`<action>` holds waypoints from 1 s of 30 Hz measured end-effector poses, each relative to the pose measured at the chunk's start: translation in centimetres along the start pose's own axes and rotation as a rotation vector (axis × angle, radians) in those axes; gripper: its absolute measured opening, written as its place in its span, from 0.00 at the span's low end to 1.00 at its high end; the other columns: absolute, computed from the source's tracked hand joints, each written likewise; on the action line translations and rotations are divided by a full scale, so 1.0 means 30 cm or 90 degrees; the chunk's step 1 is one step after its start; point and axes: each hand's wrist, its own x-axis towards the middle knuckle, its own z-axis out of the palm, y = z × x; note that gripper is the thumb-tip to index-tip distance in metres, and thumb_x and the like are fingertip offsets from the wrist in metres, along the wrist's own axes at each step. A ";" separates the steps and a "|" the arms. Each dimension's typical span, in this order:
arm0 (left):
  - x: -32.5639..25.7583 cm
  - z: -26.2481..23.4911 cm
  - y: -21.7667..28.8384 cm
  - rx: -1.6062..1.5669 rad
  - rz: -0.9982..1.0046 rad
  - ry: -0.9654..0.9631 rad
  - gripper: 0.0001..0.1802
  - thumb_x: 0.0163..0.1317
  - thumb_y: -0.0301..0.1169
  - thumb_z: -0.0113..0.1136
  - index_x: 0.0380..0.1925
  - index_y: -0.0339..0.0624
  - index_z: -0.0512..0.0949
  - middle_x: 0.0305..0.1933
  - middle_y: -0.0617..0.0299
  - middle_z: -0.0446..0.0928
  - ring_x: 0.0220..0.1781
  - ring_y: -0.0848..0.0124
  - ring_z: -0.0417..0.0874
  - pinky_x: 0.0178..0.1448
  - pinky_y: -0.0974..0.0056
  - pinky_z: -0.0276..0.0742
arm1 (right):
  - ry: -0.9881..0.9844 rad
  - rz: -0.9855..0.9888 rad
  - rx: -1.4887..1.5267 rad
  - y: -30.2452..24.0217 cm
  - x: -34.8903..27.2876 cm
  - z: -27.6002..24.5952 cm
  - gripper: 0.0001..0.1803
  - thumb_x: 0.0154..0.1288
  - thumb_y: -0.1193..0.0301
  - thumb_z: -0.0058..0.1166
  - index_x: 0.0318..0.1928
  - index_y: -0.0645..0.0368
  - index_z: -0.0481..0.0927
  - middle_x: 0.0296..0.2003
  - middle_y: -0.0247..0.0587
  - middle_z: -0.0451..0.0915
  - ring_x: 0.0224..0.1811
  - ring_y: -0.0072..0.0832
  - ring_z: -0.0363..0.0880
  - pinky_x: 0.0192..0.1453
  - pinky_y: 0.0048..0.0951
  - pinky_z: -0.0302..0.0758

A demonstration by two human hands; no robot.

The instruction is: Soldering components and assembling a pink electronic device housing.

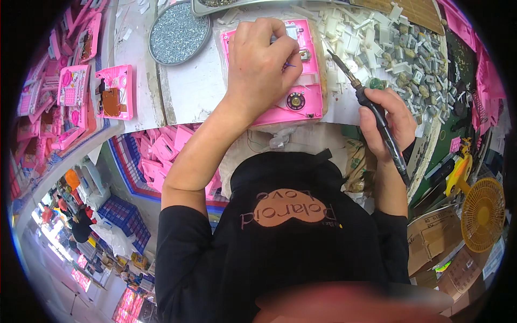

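Note:
A pink plastic toy casing (313, 102) lies open on the bench in front of me, with a small round speaker (295, 101) in its near right part. My left hand (259, 62) is over the casing, fingers curled down and closed. What they pinch is hidden beneath them; a short purple wire (290, 65) shows beside them. In my right hand (398, 121) is a soldering iron (383, 125) with a black handle. Its metal tip points up and left, just right of the casing and apart from it.
White plastic pieces (371, 32) and small metal motors (414, 75) are heaped at the back right. A round tray of small screws (180, 33) stands behind left. More pink casings (116, 91) are stacked at left, others in a blue crate (126, 167) below. A yellow fan (483, 214) is at right.

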 end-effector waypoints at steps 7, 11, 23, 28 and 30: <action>-0.030 -0.118 -0.009 -0.049 -0.008 -0.003 0.14 0.49 0.23 0.72 0.38 0.43 0.86 0.45 0.61 0.80 0.42 0.61 0.79 0.45 0.58 0.76 | 0.019 -0.004 0.001 0.019 -0.009 -0.006 0.17 0.57 0.79 0.68 0.48 0.67 0.84 0.23 0.35 0.76 0.21 0.23 0.69 0.25 0.23 0.62; -0.061 -0.132 -0.017 -0.216 -0.072 0.014 0.11 0.56 0.16 0.67 0.40 0.38 0.86 0.40 0.55 0.85 0.37 0.62 0.88 0.40 0.64 0.83 | 0.023 -0.007 0.000 0.019 0.008 0.013 0.17 0.57 0.79 0.68 0.48 0.67 0.84 0.24 0.37 0.77 0.22 0.23 0.71 0.26 0.23 0.63; -0.034 -0.005 -0.005 -0.081 0.049 0.018 0.06 0.55 0.28 0.71 0.32 0.47 0.83 0.34 0.66 0.80 0.36 0.64 0.81 0.40 0.59 0.71 | 0.007 0.016 0.017 0.002 0.000 0.001 0.16 0.58 0.78 0.68 0.48 0.67 0.84 0.25 0.37 0.78 0.23 0.23 0.71 0.26 0.22 0.64; -0.032 0.000 -0.005 -0.053 0.058 0.010 0.07 0.54 0.28 0.71 0.31 0.47 0.82 0.34 0.66 0.79 0.36 0.64 0.80 0.41 0.58 0.70 | -0.005 -0.003 0.038 0.015 -0.010 0.017 0.17 0.57 0.78 0.69 0.48 0.67 0.84 0.23 0.36 0.77 0.22 0.23 0.70 0.25 0.23 0.64; -0.031 -0.005 -0.004 -0.051 0.058 0.004 0.07 0.53 0.28 0.71 0.31 0.46 0.82 0.34 0.65 0.78 0.36 0.64 0.80 0.41 0.58 0.70 | -0.017 -0.002 0.025 0.015 -0.012 0.021 0.17 0.57 0.78 0.69 0.47 0.67 0.84 0.24 0.36 0.78 0.21 0.24 0.71 0.25 0.24 0.64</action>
